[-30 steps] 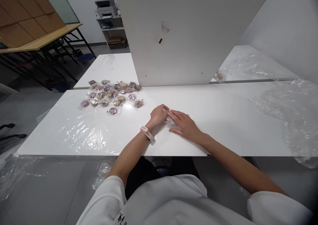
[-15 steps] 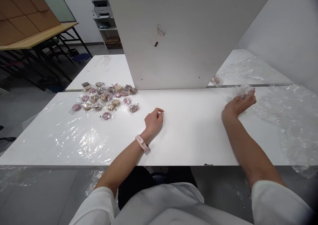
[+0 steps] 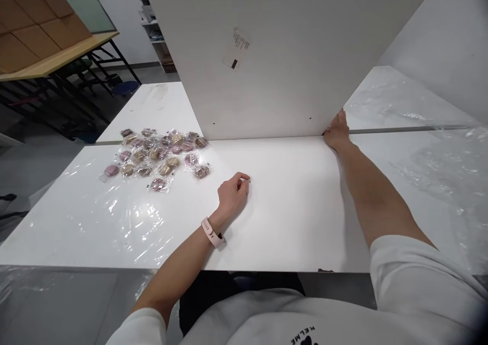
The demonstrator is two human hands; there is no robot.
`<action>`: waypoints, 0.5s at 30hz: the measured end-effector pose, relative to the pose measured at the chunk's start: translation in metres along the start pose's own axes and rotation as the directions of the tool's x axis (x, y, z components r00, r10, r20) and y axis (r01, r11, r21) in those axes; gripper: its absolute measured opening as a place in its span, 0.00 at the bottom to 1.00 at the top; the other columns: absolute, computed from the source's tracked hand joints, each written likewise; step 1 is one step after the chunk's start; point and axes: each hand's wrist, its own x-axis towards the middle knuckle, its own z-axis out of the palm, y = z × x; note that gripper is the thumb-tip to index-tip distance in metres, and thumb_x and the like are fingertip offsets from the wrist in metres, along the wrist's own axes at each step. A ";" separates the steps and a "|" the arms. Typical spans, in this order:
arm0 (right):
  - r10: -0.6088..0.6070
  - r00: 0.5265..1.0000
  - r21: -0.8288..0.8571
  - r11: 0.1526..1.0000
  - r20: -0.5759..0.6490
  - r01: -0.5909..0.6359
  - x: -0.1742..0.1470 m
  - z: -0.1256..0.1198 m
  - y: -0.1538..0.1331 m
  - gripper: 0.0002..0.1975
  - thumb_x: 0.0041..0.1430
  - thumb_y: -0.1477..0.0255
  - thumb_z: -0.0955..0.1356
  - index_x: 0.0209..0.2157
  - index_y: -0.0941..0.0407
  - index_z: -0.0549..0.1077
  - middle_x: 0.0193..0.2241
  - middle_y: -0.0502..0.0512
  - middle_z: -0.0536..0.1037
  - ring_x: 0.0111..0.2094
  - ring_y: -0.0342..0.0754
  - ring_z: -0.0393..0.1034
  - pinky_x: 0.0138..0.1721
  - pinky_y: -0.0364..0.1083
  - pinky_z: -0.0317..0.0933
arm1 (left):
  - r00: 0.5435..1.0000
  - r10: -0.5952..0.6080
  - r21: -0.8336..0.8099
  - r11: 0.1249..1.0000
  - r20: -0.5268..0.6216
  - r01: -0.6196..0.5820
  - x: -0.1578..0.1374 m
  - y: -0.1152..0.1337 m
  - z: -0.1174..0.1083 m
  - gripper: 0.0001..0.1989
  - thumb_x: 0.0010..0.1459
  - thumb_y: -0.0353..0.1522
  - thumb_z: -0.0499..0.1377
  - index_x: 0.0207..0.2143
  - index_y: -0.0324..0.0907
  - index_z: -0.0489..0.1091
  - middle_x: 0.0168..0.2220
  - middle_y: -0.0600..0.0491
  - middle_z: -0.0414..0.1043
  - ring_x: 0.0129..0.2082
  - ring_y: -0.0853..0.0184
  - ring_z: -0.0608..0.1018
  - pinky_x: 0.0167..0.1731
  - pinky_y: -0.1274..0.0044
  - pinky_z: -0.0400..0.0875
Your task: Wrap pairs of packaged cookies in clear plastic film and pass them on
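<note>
My left hand [image 3: 234,195] rests on the white table [image 3: 282,208], its fingers loosely curled and nothing visible in them. A pink band [image 3: 212,232] is around that wrist. To its left lies a loose cluster of small round cakes [image 3: 156,153] in clear wrappers, some purple-pink, some tan, some brown. The nearest one, a brown wrapped cake [image 3: 202,171], is apart from the hand. My right hand [image 3: 337,129] reaches to the lower right corner of the upright white panel [image 3: 263,96]. Its fingertips are partly hidden there, and whatever they touch or hold cannot be made out.
Clear plastic film [image 3: 438,172] lies over the table's right side, and more film [image 3: 125,223] covers the left. A second white table [image 3: 162,101] continues behind the panel. Farther left stand a wooden table [image 3: 57,63] with cardboard boxes [image 3: 41,27] and a blue stool [image 3: 125,88].
My right hand has moved left and away from me, from above the film to the panel's corner. The wrapped piece seen there before is no longer visible. My left hand has barely moved.
</note>
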 end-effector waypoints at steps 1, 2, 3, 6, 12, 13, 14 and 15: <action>-0.018 1.000 0.000 1.000 0.018 0.018 -0.005 -0.005 0.003 0.31 0.68 0.72 0.60 0.64 0.81 0.54 0.65 0.90 0.50 0.68 0.55 0.48 0.57 0.51 0.48 | 1.000 0.000 0.001 1.000 0.003 0.000 0.000 0.000 0.000 0.11 0.58 0.31 0.52 0.37 0.48 0.73 0.21 0.60 0.72 0.24 0.67 0.73 0.33 0.75 0.64; -0.014 1.000 0.002 1.000 0.015 0.014 -0.012 -0.011 0.006 0.33 0.68 0.70 0.61 0.66 0.78 0.51 0.66 0.89 0.48 0.69 0.57 0.44 0.59 0.53 0.46 | 1.000 -0.001 0.001 1.000 0.007 0.000 0.001 -0.001 0.000 0.10 0.58 0.31 0.52 0.37 0.48 0.74 0.21 0.60 0.72 0.24 0.67 0.73 0.32 0.75 0.64; 0.014 1.000 0.004 1.000 -0.020 -0.014 -0.022 -0.018 0.008 0.35 0.68 0.69 0.62 0.68 0.75 0.48 0.68 0.87 0.46 0.70 0.58 0.41 0.60 0.56 0.43 | 1.000 -0.002 -0.001 1.000 0.010 0.002 0.001 -0.001 -0.001 0.10 0.58 0.31 0.52 0.36 0.48 0.74 0.21 0.60 0.72 0.24 0.67 0.73 0.32 0.75 0.64; 0.247 0.931 0.032 0.968 -0.270 -0.248 -0.059 -0.042 0.019 0.33 0.69 0.69 0.62 0.70 0.65 0.49 0.69 0.81 0.46 0.71 0.57 0.36 0.61 0.62 0.35 | 1.000 0.003 0.000 1.000 0.012 -0.003 0.002 0.000 -0.002 0.10 0.58 0.31 0.52 0.36 0.48 0.73 0.21 0.60 0.72 0.24 0.67 0.73 0.32 0.75 0.64; 0.583 0.810 0.109 0.811 -0.061 -0.575 -0.134 -0.081 0.055 0.27 0.69 0.67 0.57 0.61 0.73 0.64 0.61 0.93 0.55 0.65 0.65 0.49 0.57 0.69 0.44 | 1.000 0.024 0.007 1.000 0.007 -0.024 -0.001 0.002 -0.002 0.11 0.58 0.30 0.52 0.37 0.48 0.74 0.22 0.60 0.73 0.26 0.66 0.74 0.33 0.74 0.63; 0.549 0.836 0.103 0.832 -0.016 -0.545 -0.147 -0.081 0.052 0.28 0.69 0.65 0.57 0.58 0.73 0.68 0.60 0.92 0.59 0.64 0.67 0.51 0.57 0.70 0.45 | 1.000 0.027 0.011 1.000 0.002 -0.027 -0.001 0.002 -0.002 0.11 0.59 0.30 0.52 0.36 0.48 0.74 0.22 0.59 0.73 0.26 0.66 0.74 0.33 0.74 0.62; 0.493 0.870 0.104 0.864 0.014 -0.492 -0.161 -0.081 0.045 0.28 0.68 0.63 0.58 0.56 0.72 0.70 0.59 0.90 0.62 0.64 0.68 0.53 0.57 0.70 0.47 | 0.999 0.032 0.016 0.999 -0.002 -0.032 0.000 0.002 -0.002 0.11 0.59 0.30 0.53 0.36 0.48 0.74 0.23 0.59 0.73 0.26 0.66 0.74 0.33 0.74 0.62; 0.418 0.908 0.112 0.901 0.041 -0.420 -0.178 -0.080 0.032 0.28 0.68 0.62 0.58 0.56 0.70 0.71 0.59 0.87 0.64 0.64 0.69 0.55 0.58 0.70 0.48 | 0.999 0.036 0.018 0.999 -0.005 -0.036 0.000 0.001 -0.002 0.10 0.59 0.30 0.53 0.36 0.48 0.74 0.23 0.59 0.73 0.27 0.66 0.74 0.33 0.74 0.62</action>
